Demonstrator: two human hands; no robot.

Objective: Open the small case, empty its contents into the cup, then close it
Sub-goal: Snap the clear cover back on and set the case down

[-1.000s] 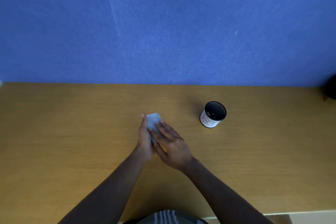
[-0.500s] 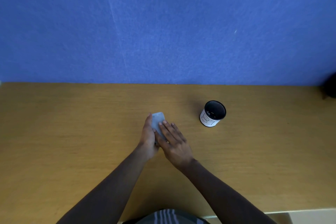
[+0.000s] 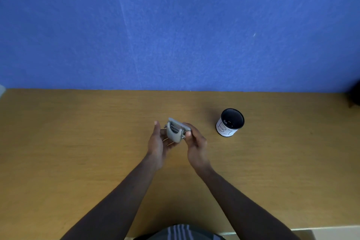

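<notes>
A small grey case point(image 3: 174, 130) is held between both hands above the middle of the wooden table point(image 3: 78, 142). Its lid is swung open and thin items show inside; what they are is too small to tell. My left hand point(image 3: 158, 145) cradles the case body from the left with the palm up. My right hand point(image 3: 195, 142) pinches the open lid at its right side. The cup point(image 3: 230, 122), black inside with a white label, stands upright on the table to the right of my hands, apart from them.
A blue wall point(image 3: 175, 25) rises along the table's far edge. A dark object point(image 3: 355, 95) sits at the far right edge of the view. The table's near edge runs at the lower right.
The case was shut and pressed under my right hand on the table. Now both hands have lifted it and the lid is open.
</notes>
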